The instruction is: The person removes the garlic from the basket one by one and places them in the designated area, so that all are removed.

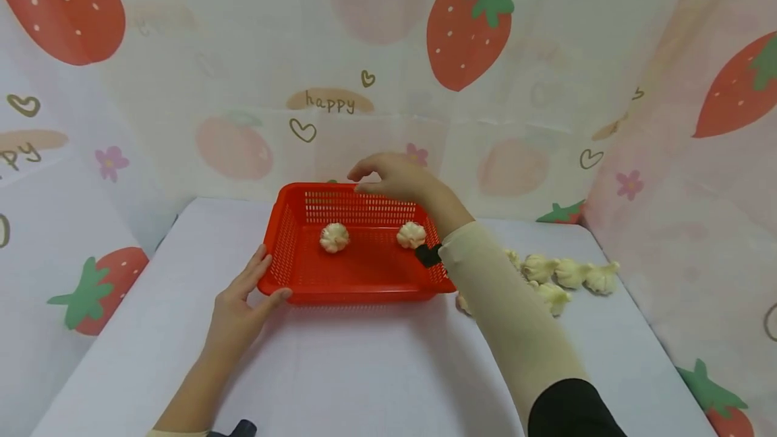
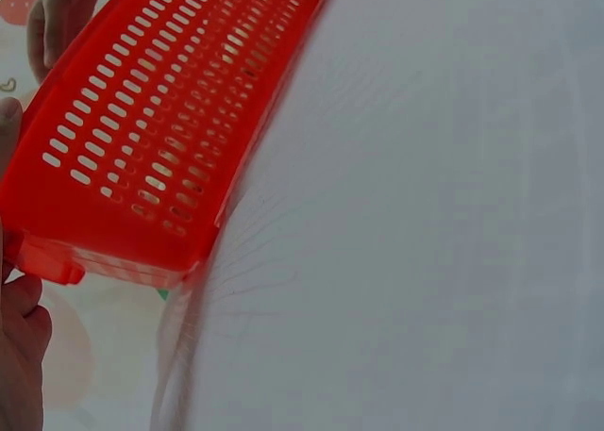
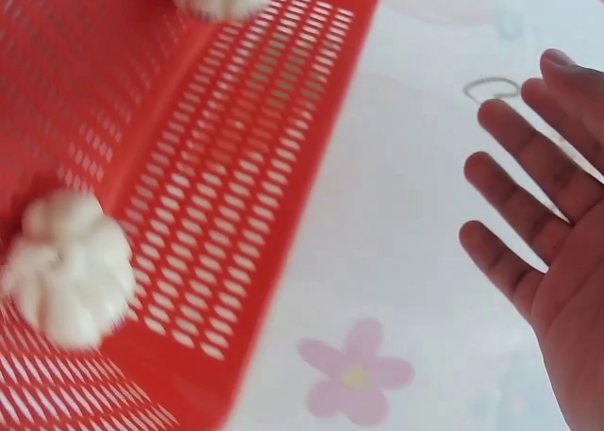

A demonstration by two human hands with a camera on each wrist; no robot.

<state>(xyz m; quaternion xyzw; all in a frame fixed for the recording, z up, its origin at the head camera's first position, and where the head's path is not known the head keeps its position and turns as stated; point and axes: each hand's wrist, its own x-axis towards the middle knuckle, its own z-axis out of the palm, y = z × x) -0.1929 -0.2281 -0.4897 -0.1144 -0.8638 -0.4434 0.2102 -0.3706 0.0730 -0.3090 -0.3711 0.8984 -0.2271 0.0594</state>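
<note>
A red plastic basket [image 1: 358,288] with slotted walls stands in the middle of the head view. Two garlic bulbs lie inside it, one garlic bulb [image 1: 334,237] left of centre and another garlic bulb [image 1: 411,235] near the right end. My left hand [image 1: 239,309] grips the basket's left end, thumb at the front corner and fingers along the side. Over the back rim hovers my right hand [image 1: 397,177], holding nothing. In the right wrist view the right hand [image 3: 557,205] shows spread fingers, apart from the basket wall [image 3: 236,205].
To the right of the basket, several more garlic bulbs [image 1: 570,274] lie on the white-covered table [image 1: 364,369], partly hidden behind my right sleeve [image 1: 510,315]. A strawberry-printed curtain [image 1: 376,52] hangs behind the table and along its sides.
</note>
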